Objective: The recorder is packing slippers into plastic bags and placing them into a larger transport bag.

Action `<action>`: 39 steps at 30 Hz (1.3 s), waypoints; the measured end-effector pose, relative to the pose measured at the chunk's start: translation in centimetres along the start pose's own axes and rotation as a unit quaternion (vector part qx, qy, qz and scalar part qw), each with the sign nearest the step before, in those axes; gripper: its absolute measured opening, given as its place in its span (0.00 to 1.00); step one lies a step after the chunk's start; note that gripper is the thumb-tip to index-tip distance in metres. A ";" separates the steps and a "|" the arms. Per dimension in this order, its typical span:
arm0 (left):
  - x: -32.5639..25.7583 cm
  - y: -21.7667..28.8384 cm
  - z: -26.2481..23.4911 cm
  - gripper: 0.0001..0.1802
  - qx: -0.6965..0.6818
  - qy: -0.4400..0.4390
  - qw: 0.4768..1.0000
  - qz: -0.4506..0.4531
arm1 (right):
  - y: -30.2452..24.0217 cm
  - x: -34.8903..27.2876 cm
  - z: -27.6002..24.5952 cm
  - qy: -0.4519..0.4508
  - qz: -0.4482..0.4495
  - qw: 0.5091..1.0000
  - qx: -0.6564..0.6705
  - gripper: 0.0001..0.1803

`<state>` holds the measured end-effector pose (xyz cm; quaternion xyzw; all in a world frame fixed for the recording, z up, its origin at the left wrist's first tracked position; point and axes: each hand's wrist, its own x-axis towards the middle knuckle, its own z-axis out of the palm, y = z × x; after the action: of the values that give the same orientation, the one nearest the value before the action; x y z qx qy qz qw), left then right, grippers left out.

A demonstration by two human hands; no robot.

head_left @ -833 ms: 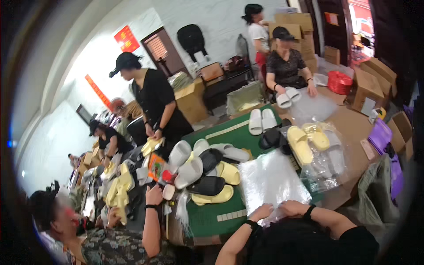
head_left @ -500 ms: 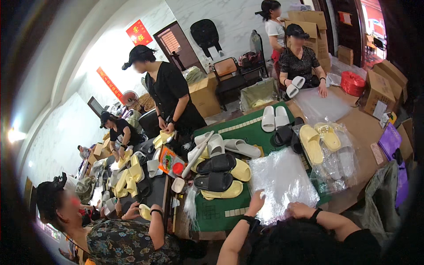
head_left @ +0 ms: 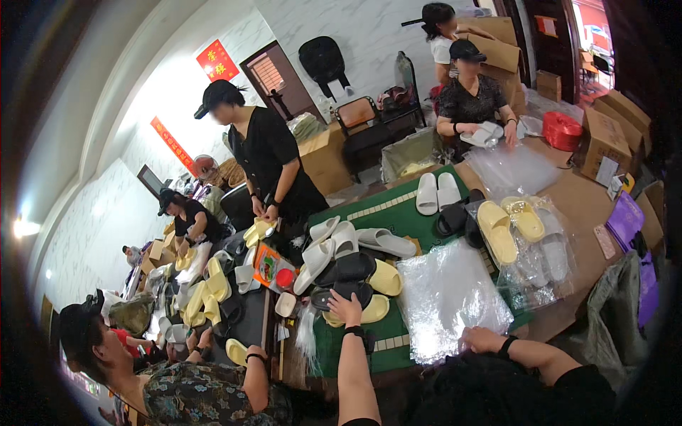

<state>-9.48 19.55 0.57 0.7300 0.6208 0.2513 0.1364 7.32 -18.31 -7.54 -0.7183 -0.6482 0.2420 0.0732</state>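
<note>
Across the green surface (head_left: pixel 405 213), the left hand (head_left: pixel 346 309) has been stretched from the clear bags (head_left: pixel 447 298) onto the black slipper (head_left: pixel 339 295), fingers spread, while the right hand (head_left: pixel 483 339), loosely curled and empty, is rested at the bags' near edge.

Left hand (head_left: pixel 346 308) on black slipper (head_left: pixel 339 292), right hand (head_left: pixel 483 339) by plastic bags (head_left: pixel 447 298) — green table (head_left: pixel 398 213).

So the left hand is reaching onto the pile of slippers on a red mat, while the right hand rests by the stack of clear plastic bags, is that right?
Not quite: the mat is green, not red, as the head view shows. The rest holds: the left hand reaches onto the pile of slippers, and the right hand rests by the stack of clear plastic bags.
</note>
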 end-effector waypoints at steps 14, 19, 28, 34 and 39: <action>5.6 3.3 2.8 0.55 -0.307 -0.233 0.918 -0.090 | 2.2 -0.2 4.0 0.045 -0.046 0.996 0.069 0.18; 9.9 -0.3 8.3 0.39 -0.352 -0.268 0.887 -0.133 | 2.9 1.4 4.9 -0.011 -0.014 0.995 0.098 0.17; 3.0 1.4 1.4 0.21 0.039 -0.177 0.840 0.511 | 5.5 3.3 8.9 0.103 -0.097 0.974 0.176 0.10; -9.0 9.9 -6.2 0.11 -0.446 -0.362 0.817 0.059 | 10.1 5.2 15.5 0.085 -0.165 0.962 0.200 0.08; -13.4 15.2 -8.8 0.13 -0.437 -0.555 0.682 -0.189 | 7.9 3.9 11.5 0.050 -0.133 0.965 0.218 0.18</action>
<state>-2.82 2.56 13.08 0.4603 0.3753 0.0116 0.8045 9.50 -18.16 -21.89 -0.6030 -0.6651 0.3298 0.2919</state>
